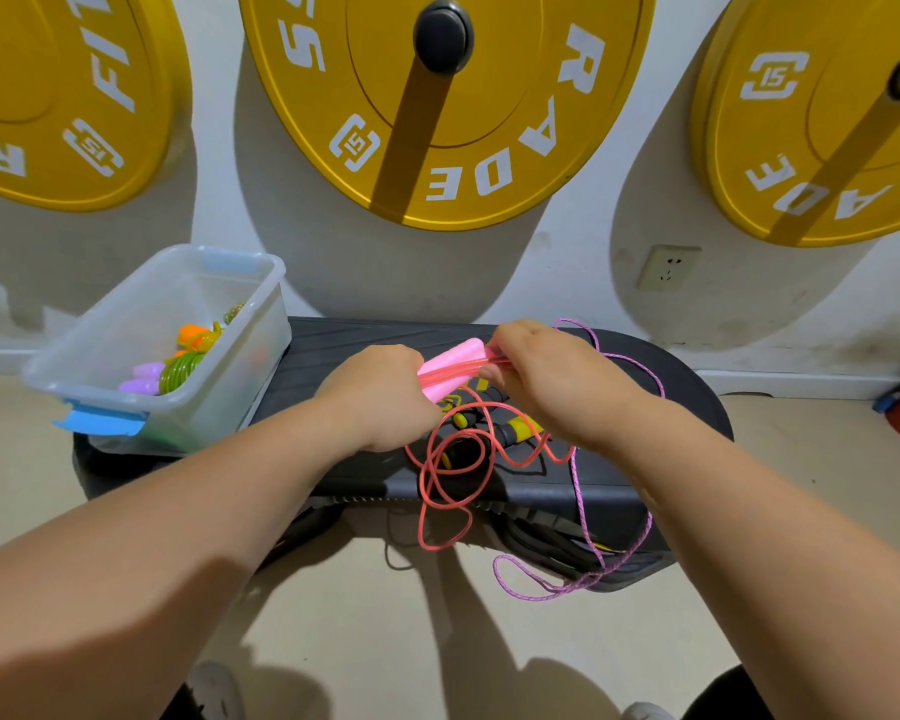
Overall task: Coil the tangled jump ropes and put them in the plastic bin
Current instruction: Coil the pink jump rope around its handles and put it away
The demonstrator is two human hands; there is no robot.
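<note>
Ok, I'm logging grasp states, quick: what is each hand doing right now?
Left hand: gripping the pink handles.
Right hand: pinching strands of the pink rope beside the handles.

Gym corner, yellow weight plates [442,96] hung on wall pegs, black step platform [645,387] on floor

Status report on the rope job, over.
Left hand grips pink handles, right hand pinches pink cord. Cord loose, looped over yellow-black rope. Purple rope trails beside.
</note>
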